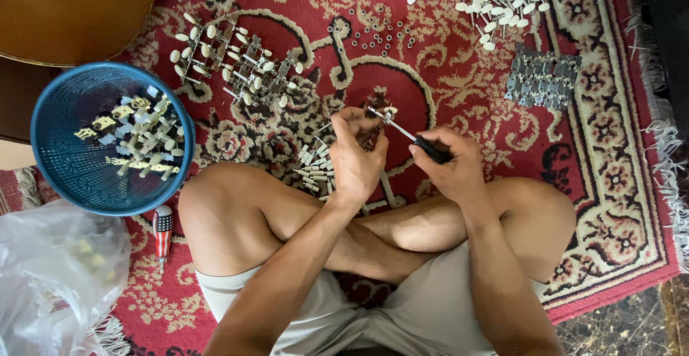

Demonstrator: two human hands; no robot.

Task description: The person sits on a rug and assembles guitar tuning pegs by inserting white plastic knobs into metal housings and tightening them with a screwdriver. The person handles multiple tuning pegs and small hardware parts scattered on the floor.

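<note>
I sit cross-legged on a red patterned rug [459, 90]. My left hand [355, 155] pinches a small metal tuning-peg part [387, 114] above my shins. My right hand [448, 162] grips a black-handled screwdriver [420, 141], its thin shaft pointing up-left with the tip at the part. A small pile of cream pegs [316, 166] lies on the rug just left of my left hand.
A blue mesh basket [54, 176] with cream-knobbed pieces sits at left. Assembled tuner strips [237, 62], tiny rings [373, 36], loose white knobs [502, 8] and stacked metal plates [542, 80] lie beyond my hands. A second screwdriver [163, 230] and clear plastic bag [50, 277] are lower left.
</note>
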